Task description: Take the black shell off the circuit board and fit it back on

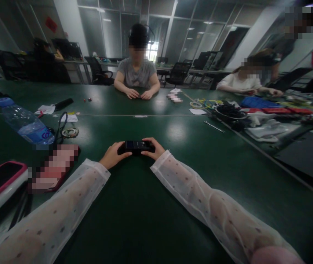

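A small black device point(136, 146) with a dark screen at its left end lies between my two hands, low over the green table point(128, 198) or resting on it. My left hand point(114, 154) grips its left end, thumb along the near side and fingers behind. Around the right end closes my right hand point(154, 148), its thumb in front and fingers over the far edge. The underside of the device is hidden.
On the left are a water bottle point(25, 123), a red-edged phone point(55, 167) and a white and pink case point(3, 187). A wrench point(214, 126), coiled cables point(229, 110) and a dark panel point(310, 154) lie right. A person point(137, 71) sits opposite.
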Demonstrator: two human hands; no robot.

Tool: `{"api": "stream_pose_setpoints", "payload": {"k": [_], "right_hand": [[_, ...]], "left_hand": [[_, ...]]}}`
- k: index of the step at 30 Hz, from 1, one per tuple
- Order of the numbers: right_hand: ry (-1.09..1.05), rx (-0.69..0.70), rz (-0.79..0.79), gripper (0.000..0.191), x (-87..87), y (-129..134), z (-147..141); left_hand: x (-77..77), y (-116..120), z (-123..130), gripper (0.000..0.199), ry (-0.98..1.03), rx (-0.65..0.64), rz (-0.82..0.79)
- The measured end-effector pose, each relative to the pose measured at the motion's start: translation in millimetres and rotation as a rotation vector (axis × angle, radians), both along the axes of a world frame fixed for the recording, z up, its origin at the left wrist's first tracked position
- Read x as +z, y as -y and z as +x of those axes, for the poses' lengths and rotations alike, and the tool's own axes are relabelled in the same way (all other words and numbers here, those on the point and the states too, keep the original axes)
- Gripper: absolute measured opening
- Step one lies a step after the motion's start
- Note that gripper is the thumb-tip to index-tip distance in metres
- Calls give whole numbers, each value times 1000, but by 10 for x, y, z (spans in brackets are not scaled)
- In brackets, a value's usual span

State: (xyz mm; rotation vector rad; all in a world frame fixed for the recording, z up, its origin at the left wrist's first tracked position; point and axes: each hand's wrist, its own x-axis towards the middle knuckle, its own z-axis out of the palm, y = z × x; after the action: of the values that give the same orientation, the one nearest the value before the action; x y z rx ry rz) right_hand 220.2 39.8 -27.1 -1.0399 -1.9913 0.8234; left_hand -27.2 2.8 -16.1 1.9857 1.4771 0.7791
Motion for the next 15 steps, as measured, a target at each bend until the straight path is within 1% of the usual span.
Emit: {"api": "stream_pose_setpoints", "payload": {"k": [5,11,15], "right_hand": [[-18,-21,-37,55,-10,-2,-13],[-30,-31,-70,56,-7,7,-16],[-66,-41,-33,55,-17,21,-19]], "left_hand": [[-18,-7,2,69,-37,-26,70],[-60,-41,-14,69,-58,-2,80],[-64,-44,-22,71,-55,-1,83]]}}
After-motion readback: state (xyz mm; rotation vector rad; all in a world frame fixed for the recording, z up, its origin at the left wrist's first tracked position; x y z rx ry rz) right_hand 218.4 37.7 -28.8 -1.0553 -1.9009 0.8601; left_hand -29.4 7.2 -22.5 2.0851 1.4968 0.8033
